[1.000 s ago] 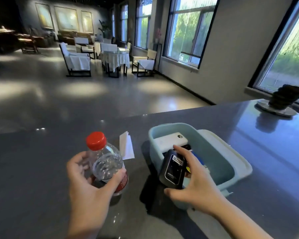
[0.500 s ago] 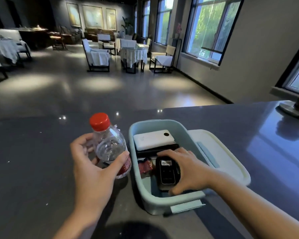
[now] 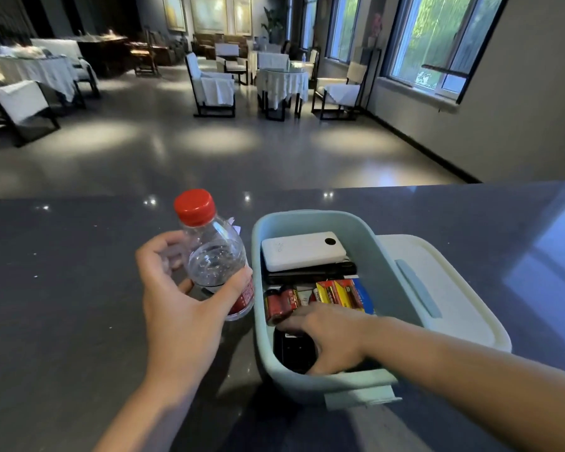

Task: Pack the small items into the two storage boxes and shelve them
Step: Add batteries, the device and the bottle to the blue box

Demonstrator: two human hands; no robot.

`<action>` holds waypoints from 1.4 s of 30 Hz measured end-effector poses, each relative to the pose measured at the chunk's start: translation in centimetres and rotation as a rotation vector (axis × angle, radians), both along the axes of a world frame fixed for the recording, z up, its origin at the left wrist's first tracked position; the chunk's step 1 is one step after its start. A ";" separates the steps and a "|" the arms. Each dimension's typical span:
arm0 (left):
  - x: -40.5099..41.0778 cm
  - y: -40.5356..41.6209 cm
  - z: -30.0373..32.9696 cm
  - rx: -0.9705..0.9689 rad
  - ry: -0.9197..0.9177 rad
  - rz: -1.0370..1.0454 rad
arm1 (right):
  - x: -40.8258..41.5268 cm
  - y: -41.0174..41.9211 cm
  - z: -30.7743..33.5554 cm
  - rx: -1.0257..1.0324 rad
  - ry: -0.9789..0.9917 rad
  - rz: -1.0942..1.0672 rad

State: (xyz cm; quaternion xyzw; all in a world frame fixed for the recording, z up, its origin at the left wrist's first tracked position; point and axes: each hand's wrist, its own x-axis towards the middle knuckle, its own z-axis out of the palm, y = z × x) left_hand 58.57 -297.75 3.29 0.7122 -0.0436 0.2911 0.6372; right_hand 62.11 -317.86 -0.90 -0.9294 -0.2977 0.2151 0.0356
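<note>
Left hand (image 3: 180, 308) wraps a small water bottle (image 3: 214, 259) mid-body, beside the teal storage box (image 3: 310, 384). Right hand (image 3: 331, 337) presses a black device (image 3: 292, 349) inside; hold unclear. Bottle likely light, slick, crushable: grip below the shoulder.

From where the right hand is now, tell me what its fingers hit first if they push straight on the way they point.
Probably the red batteries: the right hand points left across the box, fingertips just short of them. Past those is the box's left wall. Depth is unclear.
</note>
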 end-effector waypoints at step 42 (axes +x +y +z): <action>2.1 -8.0 2.5 0.611 0.101 -0.683 | -5.9 -5.3 8.6 1.168 -0.307 -0.680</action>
